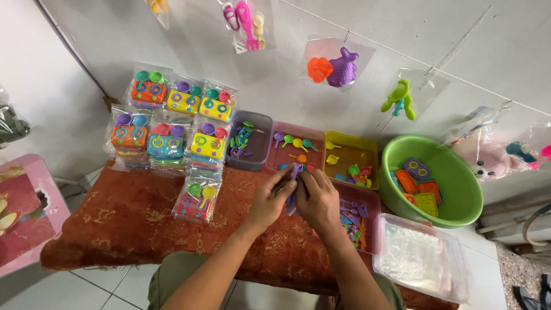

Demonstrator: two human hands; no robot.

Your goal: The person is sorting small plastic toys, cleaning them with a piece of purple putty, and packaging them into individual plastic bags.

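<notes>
A small purple plastic toy piece sits pinched between both hands above the red patterned cloth; left hand and right hand both closed round it, touching; pink tray just beyond; green basin off right.

Green basin (holding toy trays), bagged toy sets stacked left
</notes>
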